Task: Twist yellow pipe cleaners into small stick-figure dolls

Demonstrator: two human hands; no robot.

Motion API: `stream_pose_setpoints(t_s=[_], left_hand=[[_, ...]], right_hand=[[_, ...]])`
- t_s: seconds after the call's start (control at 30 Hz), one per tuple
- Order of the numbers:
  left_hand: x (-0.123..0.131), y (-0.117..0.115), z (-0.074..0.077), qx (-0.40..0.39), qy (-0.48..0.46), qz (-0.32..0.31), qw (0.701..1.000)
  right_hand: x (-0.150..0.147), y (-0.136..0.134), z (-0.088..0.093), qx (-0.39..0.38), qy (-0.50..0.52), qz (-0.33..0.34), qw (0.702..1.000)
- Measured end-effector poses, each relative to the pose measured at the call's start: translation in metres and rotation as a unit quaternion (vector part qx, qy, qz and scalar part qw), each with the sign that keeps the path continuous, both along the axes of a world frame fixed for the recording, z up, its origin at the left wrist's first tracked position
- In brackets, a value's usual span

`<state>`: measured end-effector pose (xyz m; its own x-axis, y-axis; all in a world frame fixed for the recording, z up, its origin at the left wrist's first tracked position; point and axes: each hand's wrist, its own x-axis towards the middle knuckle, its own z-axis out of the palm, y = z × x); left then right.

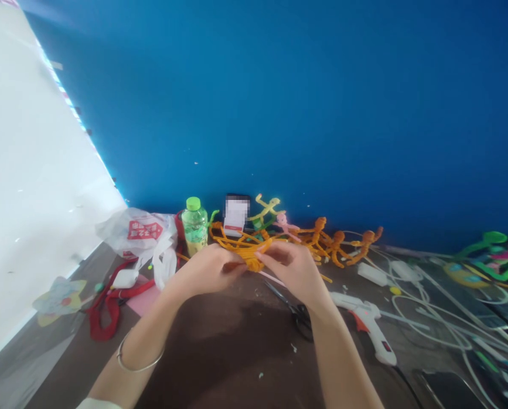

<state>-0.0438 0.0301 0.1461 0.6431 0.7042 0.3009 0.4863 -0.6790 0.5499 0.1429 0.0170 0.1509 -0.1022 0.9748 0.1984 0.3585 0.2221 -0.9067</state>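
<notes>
Between my two hands is a wound piece of orange pipe cleaner [254, 259], held just above the tabletop. My left hand [211, 267] grips it from the left with fingers curled in. From the right, the thumb and fingers of my right hand [291, 267] pinch it. More loose orange pipe cleaners spread out behind the piece, so its outline partly merges with them. Several twisted orange pipe cleaner figures [336, 247] stand to the right, with a pink one [284, 223] and a yellow one [268, 207] further back.
Black scissors [298, 315] lie beside my right wrist. A white glue gun [370, 326] rests right of my forearm among white cables [432, 324]. Behind stand a green-capped bottle [194, 227] and a phone [235, 216]. A plastic bag [137, 230] and red strap [104, 318] lie left.
</notes>
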Motion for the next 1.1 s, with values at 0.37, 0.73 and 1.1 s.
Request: stream_pose_setpoints(t_s=[0.37,0.73,1.1], left_hand=[[0.005,0.000,-0.002,0.087,0.056,0.101,0.989],[0.010,0.000,-0.009,0.117,-0.029,0.140,0.983],[0.016,-0.001,-0.020,0.311,-0.030,0.170,0.935]], right_hand=[[-0.008,-0.002,-0.005,0.113,0.000,-0.069,0.991],[-0.011,-0.004,-0.006,0.193,0.049,-0.108,0.974],[-0.014,-0.009,-0.005,0.264,0.085,-0.148,0.949]])
